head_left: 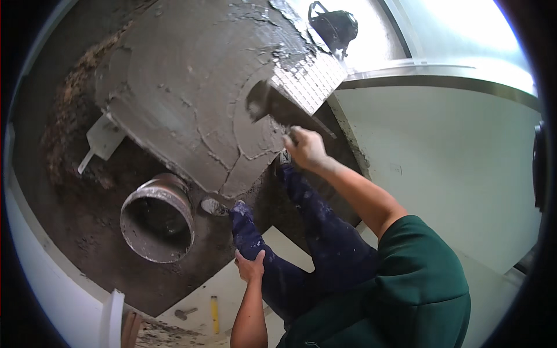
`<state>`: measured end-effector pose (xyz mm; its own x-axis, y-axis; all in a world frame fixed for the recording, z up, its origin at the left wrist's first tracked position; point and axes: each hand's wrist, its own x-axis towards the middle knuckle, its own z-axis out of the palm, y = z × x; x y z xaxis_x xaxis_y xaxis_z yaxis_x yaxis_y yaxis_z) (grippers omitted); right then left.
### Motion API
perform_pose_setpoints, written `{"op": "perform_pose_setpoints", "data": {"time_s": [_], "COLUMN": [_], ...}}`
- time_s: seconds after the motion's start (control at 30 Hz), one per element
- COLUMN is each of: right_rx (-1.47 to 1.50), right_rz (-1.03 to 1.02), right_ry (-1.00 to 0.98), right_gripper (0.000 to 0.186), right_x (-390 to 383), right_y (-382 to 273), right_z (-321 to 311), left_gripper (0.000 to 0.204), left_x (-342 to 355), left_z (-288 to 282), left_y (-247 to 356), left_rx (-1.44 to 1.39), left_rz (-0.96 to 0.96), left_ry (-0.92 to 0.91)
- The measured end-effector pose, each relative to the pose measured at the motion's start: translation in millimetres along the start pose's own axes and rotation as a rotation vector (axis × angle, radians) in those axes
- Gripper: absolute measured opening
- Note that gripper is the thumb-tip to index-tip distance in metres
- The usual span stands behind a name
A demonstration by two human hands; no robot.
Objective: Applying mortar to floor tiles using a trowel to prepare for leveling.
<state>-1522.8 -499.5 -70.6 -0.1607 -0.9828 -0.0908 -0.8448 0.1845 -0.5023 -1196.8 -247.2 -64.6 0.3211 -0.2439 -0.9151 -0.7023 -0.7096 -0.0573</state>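
Note:
My right hand is closed round the handle of a trowel, its dark flat blade smeared with grey mortar. The blade lies low over the wet mortar bed, beside a sheet of small white mosaic tiles. Motion and mortar blur the blade's left end. My left hand rests on my left knee, thumb and fingers spread to either side of the blue trousers, with no tool in it. Grey mortar spreads broadly ahead of my feet, with cracks and ridges along its near edge.
A mortar-coated bucket stands left of my feet. Beyond it lies a pale flat-bladed tool. A black object with a loop handle sits past the tiles. Behind me lie a yellow strip and a small tool. A pale wall borders the right.

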Motion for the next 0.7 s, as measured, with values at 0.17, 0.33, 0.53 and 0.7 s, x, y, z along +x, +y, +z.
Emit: {"op": "perform_pose_setpoints", "data": {"time_s": [0.17,0.33,0.53,0.7], "right_rx": [-0.305,-0.526,0.046,0.133], "right_rz": [0.079,-0.189,0.289,0.340], "right_ry": [0.133,0.350,0.017,-0.161], "right_gripper": [0.027,0.024,0.034,0.041], "right_x": [56,53,19,73], "right_y": [143,192,183,222], "right_z": [-31,-56,-50,-48], "left_gripper": [0.111,0.111,0.113,0.113], "left_x": [-14,-20,-20,-19], "left_z": [15,30,40,47], "left_y": [47,79,116,137], "left_rx": [0.084,0.176,0.286,0.330], "left_rz": [-0.060,-0.096,-0.135,-0.167], "left_ry": [0.018,0.039,0.020,0.021]}}
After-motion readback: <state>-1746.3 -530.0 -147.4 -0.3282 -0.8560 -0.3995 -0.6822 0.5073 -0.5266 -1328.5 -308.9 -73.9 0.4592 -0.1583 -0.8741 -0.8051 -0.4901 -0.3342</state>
